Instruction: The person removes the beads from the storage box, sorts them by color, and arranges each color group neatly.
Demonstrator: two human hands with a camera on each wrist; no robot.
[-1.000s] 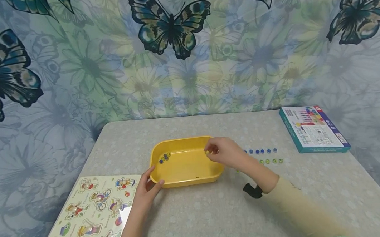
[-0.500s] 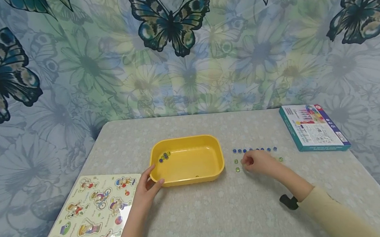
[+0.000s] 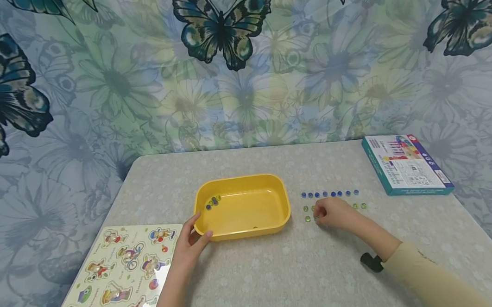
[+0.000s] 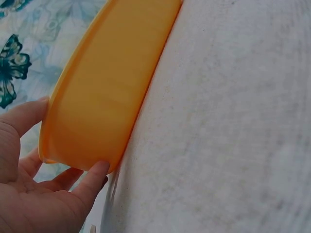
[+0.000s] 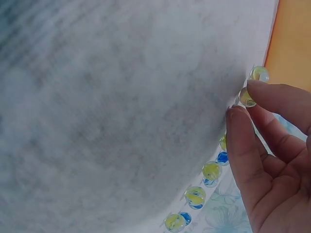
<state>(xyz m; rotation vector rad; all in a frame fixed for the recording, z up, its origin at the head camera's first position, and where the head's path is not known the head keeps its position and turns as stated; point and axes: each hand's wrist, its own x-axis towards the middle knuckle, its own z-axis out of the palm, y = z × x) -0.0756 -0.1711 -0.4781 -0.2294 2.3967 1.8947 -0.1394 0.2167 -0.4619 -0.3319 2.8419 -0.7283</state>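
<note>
My left hand (image 3: 189, 243) grips the near left corner of a yellow plastic tray (image 3: 243, 234); in the left wrist view its fingers (image 4: 92, 182) lie against the tray's outer wall. Several blue and yellow-green marbles (image 3: 213, 202) lie at the tray's left end. Right of the tray, my right hand (image 3: 334, 212) is down at the table, its fingertips pinching a clear yellow-green marble (image 5: 248, 98). Beside it sits another yellow-green marble (image 3: 307, 219). Behind the hand run a row of blue marbles (image 3: 333, 194) and a row of yellow-green marbles (image 3: 363, 205), partly hidden by the hand.
A teal-edged flat box (image 3: 409, 166) lies at the back right of the table (image 3: 277, 277). At the front left is a cream sticker sheet (image 3: 118, 271) with cartoon figures, partly under my left forearm. A butterfly-patterned cloth (image 3: 243, 107) hangs behind the table.
My right hand has moved from above the tray's right end, holding a yellow-green marble, to the table beside the marble rows, then slightly nearer me. The left hand and tray have stayed put.
</note>
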